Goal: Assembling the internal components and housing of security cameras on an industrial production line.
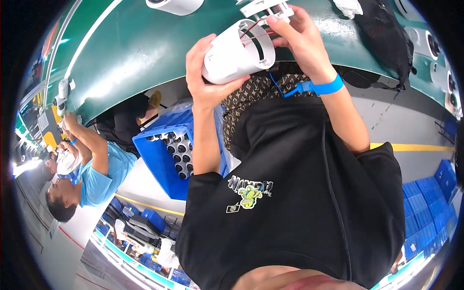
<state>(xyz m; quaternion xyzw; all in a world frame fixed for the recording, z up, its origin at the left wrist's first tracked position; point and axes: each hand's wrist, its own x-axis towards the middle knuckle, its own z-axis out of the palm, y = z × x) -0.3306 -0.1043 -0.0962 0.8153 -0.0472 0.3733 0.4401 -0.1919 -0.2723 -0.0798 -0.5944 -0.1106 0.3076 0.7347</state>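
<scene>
Left hand (202, 87) clamped round white cylindrical housing (226, 57), over desk's (145, 53) near edge; right hand (304, 41) gripping white bracket (266, 7) by housing's open end; red wires (252, 27) link both parts.

so the black tee (295, 212) has chunky lettering (237, 182) with a green cartoon (249, 197), plus a tiny boxed print (233, 208) too small to read, and the pants (246, 99) repeat monogram letters

The green table (130, 43) bears a white shell (178, 5) and black bag (384, 41).
</scene>
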